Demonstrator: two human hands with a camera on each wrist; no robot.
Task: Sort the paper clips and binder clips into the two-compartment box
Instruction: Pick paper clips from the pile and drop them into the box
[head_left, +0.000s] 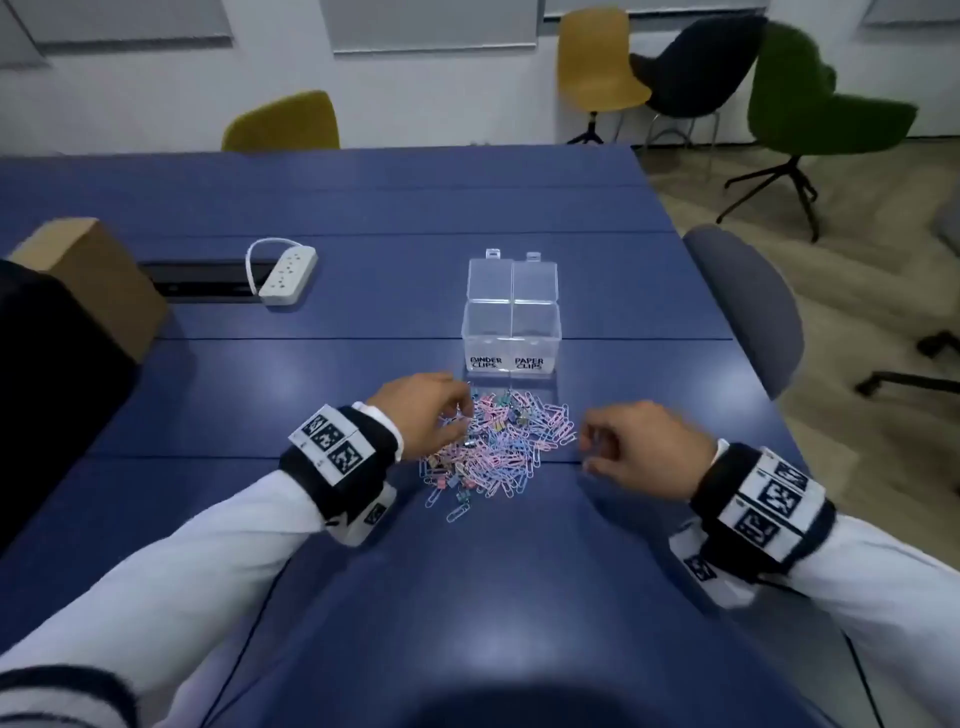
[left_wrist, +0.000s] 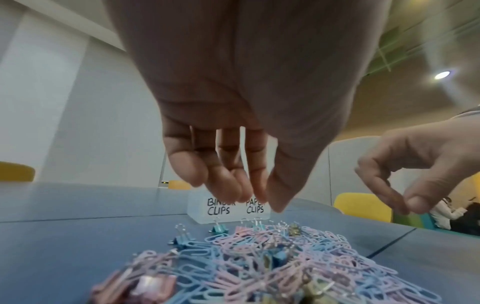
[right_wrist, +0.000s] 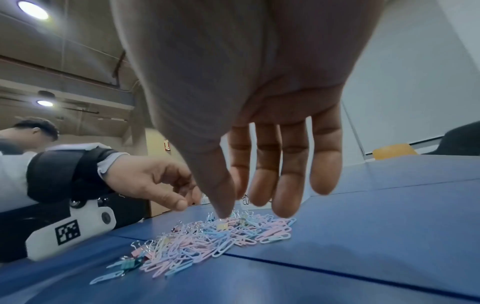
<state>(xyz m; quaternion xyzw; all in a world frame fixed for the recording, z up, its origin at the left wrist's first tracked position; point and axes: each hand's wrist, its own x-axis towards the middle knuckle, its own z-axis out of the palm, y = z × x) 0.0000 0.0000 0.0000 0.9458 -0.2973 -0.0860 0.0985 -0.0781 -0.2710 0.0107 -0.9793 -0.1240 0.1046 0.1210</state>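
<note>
Head view: blue table (head_left: 363, 218) under clip pile (head_left: 498, 447), chairs (head_left: 597, 67) behind.

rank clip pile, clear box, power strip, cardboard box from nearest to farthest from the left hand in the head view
1. clip pile, right under the left hand
2. clear box, just beyond, to the right
3. power strip, farther back
4. cardboard box, far left

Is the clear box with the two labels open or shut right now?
Open: both lids of the box stand tipped back behind it, and both compartments look empty.
</note>
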